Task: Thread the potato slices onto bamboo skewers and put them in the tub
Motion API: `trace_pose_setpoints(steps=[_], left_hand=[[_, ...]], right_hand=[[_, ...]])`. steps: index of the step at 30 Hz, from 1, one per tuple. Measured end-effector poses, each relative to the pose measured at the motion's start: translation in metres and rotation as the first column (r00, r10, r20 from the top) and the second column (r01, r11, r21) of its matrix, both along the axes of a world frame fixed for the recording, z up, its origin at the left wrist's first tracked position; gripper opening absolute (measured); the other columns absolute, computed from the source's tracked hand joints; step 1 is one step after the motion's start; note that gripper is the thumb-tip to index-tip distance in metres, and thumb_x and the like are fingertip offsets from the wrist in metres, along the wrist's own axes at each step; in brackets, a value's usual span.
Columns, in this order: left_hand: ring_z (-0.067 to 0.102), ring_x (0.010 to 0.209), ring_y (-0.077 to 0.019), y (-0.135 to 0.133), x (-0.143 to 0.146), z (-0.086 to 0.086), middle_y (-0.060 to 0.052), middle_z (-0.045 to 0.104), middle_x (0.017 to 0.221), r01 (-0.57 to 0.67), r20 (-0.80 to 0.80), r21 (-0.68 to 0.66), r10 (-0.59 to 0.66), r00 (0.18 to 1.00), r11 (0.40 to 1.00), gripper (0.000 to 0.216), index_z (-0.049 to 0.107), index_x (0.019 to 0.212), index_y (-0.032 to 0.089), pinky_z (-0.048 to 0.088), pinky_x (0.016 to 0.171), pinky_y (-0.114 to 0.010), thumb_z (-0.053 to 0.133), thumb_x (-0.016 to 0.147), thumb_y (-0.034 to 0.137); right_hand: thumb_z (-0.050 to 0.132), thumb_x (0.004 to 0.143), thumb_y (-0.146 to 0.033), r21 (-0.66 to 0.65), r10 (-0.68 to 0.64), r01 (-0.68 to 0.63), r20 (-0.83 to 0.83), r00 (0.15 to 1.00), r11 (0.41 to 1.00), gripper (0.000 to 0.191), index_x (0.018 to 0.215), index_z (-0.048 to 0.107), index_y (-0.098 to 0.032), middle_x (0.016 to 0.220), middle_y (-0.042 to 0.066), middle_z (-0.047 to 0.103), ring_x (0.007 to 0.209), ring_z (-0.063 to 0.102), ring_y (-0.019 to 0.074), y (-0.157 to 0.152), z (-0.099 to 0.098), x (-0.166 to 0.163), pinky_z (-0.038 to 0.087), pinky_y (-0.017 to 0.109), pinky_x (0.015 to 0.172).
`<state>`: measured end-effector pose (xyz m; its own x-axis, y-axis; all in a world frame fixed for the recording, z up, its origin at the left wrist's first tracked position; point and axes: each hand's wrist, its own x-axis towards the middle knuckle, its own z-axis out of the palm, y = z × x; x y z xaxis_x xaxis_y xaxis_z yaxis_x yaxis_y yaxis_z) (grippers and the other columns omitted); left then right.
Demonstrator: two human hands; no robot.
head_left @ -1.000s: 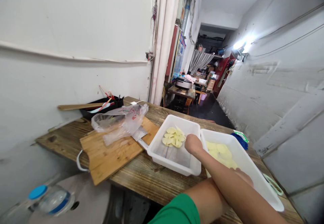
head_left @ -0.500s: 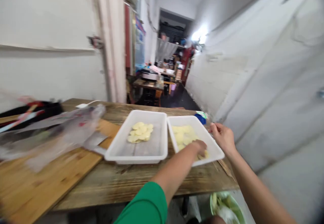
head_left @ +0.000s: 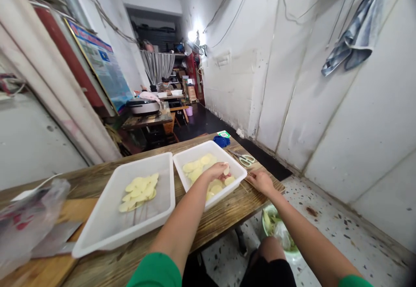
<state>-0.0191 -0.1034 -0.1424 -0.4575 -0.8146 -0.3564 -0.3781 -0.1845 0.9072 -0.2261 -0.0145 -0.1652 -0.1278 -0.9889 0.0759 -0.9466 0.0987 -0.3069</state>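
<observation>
My left hand (head_left: pixel 217 171) is inside the right white tray (head_left: pixel 238 178), its fingers pinching a pale potato slice (head_left: pixel 226 170). More thin, round potato slices (head_left: pixel 195 170) lie spread in that tray. On the table just right of it, my right hand (head_left: pixel 261 181) has its fingers closed at the thin wooden skewers (head_left: pixel 244 187) and seems to pinch one; the fingertips are small in view. The left white tray (head_left: pixel 94 239) holds a cluster of overlapping potato slices (head_left: pixel 139 191), with thin skewer ends showing below them.
Scissors (head_left: pixel 245 159) and a blue cloth-like item (head_left: pixel 221 140) lie beyond the right tray. At left are a cutting board (head_left: pixel 55 269), a cleaver (head_left: pixel 58 237) and a plastic bag (head_left: pixel 29 222). A green bucket (head_left: pixel 294 252) with peelings stands below the table's right end.
The view has swung to the right. My left hand has risen from among the slices with one between its fingers. My right hand has come down to the skewers on the table.
</observation>
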Motion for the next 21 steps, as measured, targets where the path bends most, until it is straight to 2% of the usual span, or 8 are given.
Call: trace_pose_setpoints(steps=[3, 7, 9, 11, 15, 19, 21], left_hand=[[0.063, 0.066, -0.0154, -0.001, 0.002, 0.006, -0.01, 0.066, 0.078, -0.063, -0.11, 0.12, 0.076, 0.991, 0.991, 0.031, 0.057, 0.089, 0.012, 0.049, 0.06, -0.026, 0.044, 0.091, 0.04], [0.059, 0.06, -0.0128, -0.003, 0.006, 0.008, -0.008, 0.065, 0.072, -0.052, -0.085, 0.111, 0.061, 0.995, 0.993, 0.026, 0.059, 0.085, 0.011, 0.044, 0.054, -0.021, 0.055, 0.086, 0.037], [0.056, 0.056, -0.0111, -0.004, 0.007, 0.007, -0.006, 0.064, 0.069, -0.07, -0.047, 0.068, 0.074, 0.996, 0.995, 0.022, 0.059, 0.089, 0.012, 0.042, 0.052, -0.02, 0.06, 0.083, 0.033], [0.057, 0.057, -0.0109, -0.007, 0.009, 0.005, -0.006, 0.065, 0.073, -0.136, -0.022, -0.001, 0.136, 0.99, 0.991, 0.02, 0.059, 0.094, 0.013, 0.043, 0.054, -0.021, 0.06, 0.083, 0.03], [0.063, 0.08, -0.015, -0.013, 0.015, 0.004, -0.009, 0.068, 0.093, -0.269, -0.027, -0.19, 0.269, 0.963, 0.944, 0.018, 0.063, 0.088, 0.014, 0.048, 0.069, -0.024, 0.055, 0.085, 0.03], [0.065, 0.087, -0.0173, -0.016, 0.021, 0.001, -0.011, 0.068, 0.1, -0.207, -0.047, -0.231, 0.202, 0.978, 0.951, 0.017, 0.065, 0.087, 0.011, 0.048, 0.081, -0.027, 0.052, 0.084, 0.021], [0.063, 0.097, -0.021, -0.017, 0.024, 0.001, -0.011, 0.066, 0.107, -0.146, 0.101, -0.313, 0.186, 0.977, 0.938, 0.016, 0.066, 0.091, 0.014, 0.046, 0.088, -0.031, 0.059, 0.078, 0.018]], right_hand=[[0.047, 0.089, -0.035, 0.039, -0.042, 0.044, -0.038, 0.998, 0.998, 0.028, 0.095, 0.069, -0.019, 0.1, 0.009, 0.069, 0.092, 0.063, 0.0184, -0.01, 0.001, 0.009, 0.042, 0.023, 0.073], [0.044, 0.09, -0.027, 0.06, -0.079, 0.081, -0.034, 0.996, 0.995, 0.028, 0.094, 0.069, -0.015, 0.101, 0.014, 0.068, 0.095, 0.064, 0.0205, -0.021, 0.001, 0.014, 0.044, 0.026, 0.076], [0.046, 0.089, -0.026, 0.081, -0.084, 0.087, -0.034, 0.996, 0.993, 0.028, 0.095, 0.07, -0.011, 0.1, 0.017, 0.068, 0.094, 0.064, 0.022, -0.026, 0.002, 0.015, 0.045, 0.027, 0.076], [0.051, 0.086, -0.023, 0.104, -0.081, 0.085, -0.038, 0.996, 0.991, 0.027, 0.095, 0.07, -0.007, 0.1, 0.021, 0.068, 0.094, 0.065, 0.024, -0.031, 0.003, 0.017, 0.046, 0.028, 0.076], [0.057, 0.078, -0.02, 0.125, -0.068, 0.071, -0.026, 0.997, 0.99, 0.024, 0.091, 0.071, -0.005, 0.096, 0.023, 0.068, 0.091, 0.066, 0.0267, -0.04, 0.009, 0.02, 0.047, 0.031, 0.075], [0.058, 0.074, -0.026, 0.113, -0.092, 0.087, 0.042, 0.995, 0.99, 0.021, 0.077, 0.07, -0.009, 0.086, 0.018, 0.07, 0.082, 0.067, 0.0263, -0.045, 0.015, 0.015, 0.047, 0.029, 0.066], [0.057, 0.073, -0.025, 0.099, -0.117, 0.108, 0.093, 0.989, 0.989, 0.017, 0.072, 0.067, -0.012, 0.079, 0.014, 0.07, 0.076, 0.066, 0.0232, -0.046, 0.019, 0.008, 0.046, 0.027, 0.062]])
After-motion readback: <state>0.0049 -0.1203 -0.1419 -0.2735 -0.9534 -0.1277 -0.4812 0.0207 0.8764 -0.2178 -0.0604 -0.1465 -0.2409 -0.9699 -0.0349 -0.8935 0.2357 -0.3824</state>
